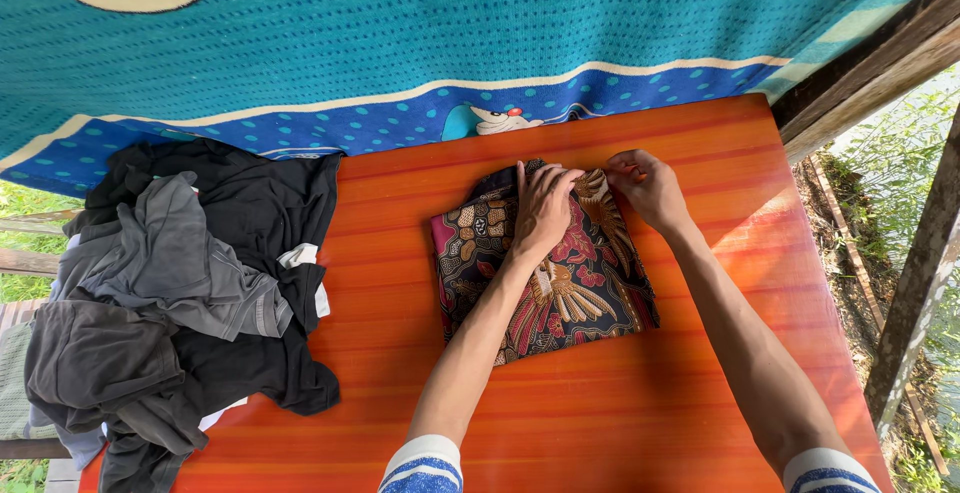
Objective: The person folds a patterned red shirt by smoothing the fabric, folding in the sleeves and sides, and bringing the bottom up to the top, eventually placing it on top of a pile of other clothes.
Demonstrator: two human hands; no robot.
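Note:
A folded patterned cloth [560, 293], dark with red, brown and cream motifs, lies in the middle of an orange table [640, 413]. My left hand [543, 208] rests flat on the cloth's far edge, fingers pressed onto it. My right hand [648, 186] pinches the cloth's far right corner between thumb and fingers. Both forearms reach in from the bottom of the view, with blue and white striped sleeves.
A heap of dark and grey clothes [180, 293] covers the table's left side. A teal and blue blanket [420, 43] hangs along the far edge. A wooden post [920, 283] and rail stand at the right, with grass beyond.

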